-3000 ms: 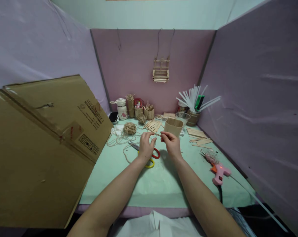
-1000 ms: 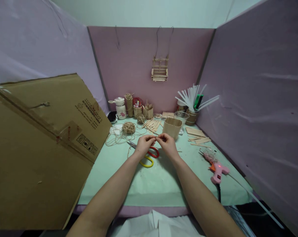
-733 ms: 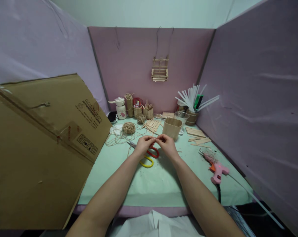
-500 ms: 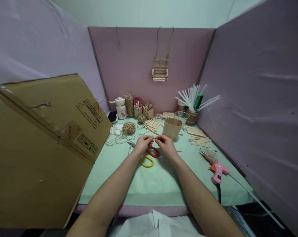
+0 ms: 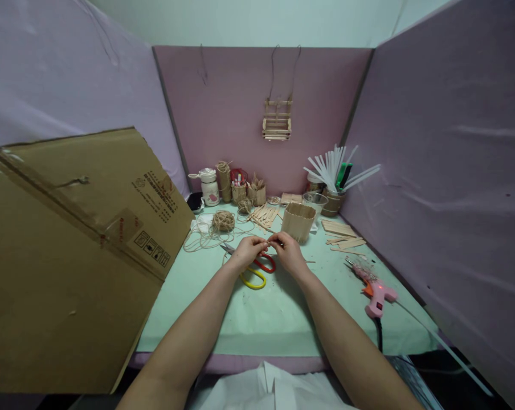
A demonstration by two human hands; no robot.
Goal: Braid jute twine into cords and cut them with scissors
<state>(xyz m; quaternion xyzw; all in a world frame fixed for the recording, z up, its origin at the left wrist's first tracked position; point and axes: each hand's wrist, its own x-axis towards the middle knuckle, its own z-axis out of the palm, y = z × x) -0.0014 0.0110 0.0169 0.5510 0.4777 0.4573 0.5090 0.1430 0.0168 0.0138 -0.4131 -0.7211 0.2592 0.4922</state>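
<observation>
My left hand (image 5: 246, 252) and my right hand (image 5: 288, 251) meet fingertip to fingertip over the mint-green table (image 5: 278, 319), both pinched on a thin strand of twine (image 5: 269, 244) stretched between them. Just beneath them lie scissors (image 5: 257, 271) with one red and one yellow handle. A ball of twine (image 5: 224, 220) with loose loops sits behind my left hand. A cup built of wooden sticks (image 5: 298, 220) stands right behind my right hand.
A large cardboard sheet (image 5: 69, 250) leans over the table's left side. A pink glue gun (image 5: 375, 290) lies at right with its cord over the edge. Loose wooden sticks (image 5: 340, 233), jars and a pot of white rods (image 5: 334, 176) line the back wall.
Three seconds ago my hands were slightly apart and held higher; they have since come together and sunk a little toward the scissors, still pinching the strand.
</observation>
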